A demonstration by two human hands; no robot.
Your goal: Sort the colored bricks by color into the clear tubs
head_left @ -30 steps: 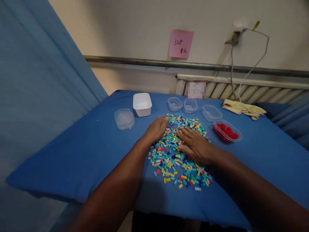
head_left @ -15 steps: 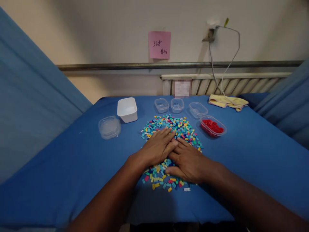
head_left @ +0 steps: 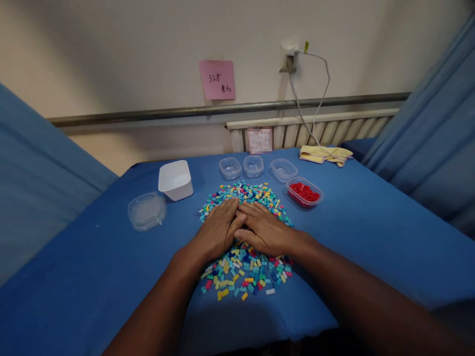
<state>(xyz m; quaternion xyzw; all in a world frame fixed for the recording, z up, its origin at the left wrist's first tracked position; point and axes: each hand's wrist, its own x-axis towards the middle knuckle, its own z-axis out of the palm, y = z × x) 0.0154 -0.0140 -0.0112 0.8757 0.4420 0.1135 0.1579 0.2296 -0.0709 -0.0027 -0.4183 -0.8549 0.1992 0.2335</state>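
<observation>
A wide spread of small toy building bricks (head_left: 241,274) in blue, teal, yellow, white and red lies on the blue-covered table (head_left: 356,222). Flat on the middle of the spread rests my left hand (head_left: 221,225), its fingers pointing away from me. My right hand (head_left: 265,227) lies palm down beside it, fingers stretched forward and left. The thumbs and fingertips of both hands meet or overlap. Bricks under the palms are hidden. To the right stands a clear tub (head_left: 322,197) with red bricks (head_left: 304,191) in it.
Three clear tubs, one of them the right-hand tub (head_left: 284,170), stand behind the bricks. At left are a white plastic bin (head_left: 176,189) and stacked clear lids (head_left: 147,212). A yellow cloth (head_left: 322,154) lies at the back right under a cable (head_left: 302,118). Blue curtains (head_left: 438,109) hang at both sides.
The camera view has turned right, so everything sits further left. My right hand has slid forward over the bricks, level with my left, uncovering more bricks in front.
</observation>
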